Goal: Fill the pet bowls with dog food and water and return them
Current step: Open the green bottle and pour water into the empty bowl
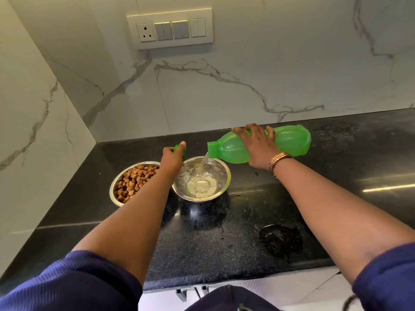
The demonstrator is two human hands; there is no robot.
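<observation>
Water is streaming now from the green plastic bottle, which the right hand is gripping round its ribbed body, tipped nearly flat. The stream is splashing into the steel water bowl, round and shiny, sitting toward the back left corner of the speckled black countertop. The left hand is pinching the green cap. Touching it on the left, the steel food bowl is already sitting heaped with brown kibble. Topping up, capping and returning both bowls are looking like what's left.
</observation>
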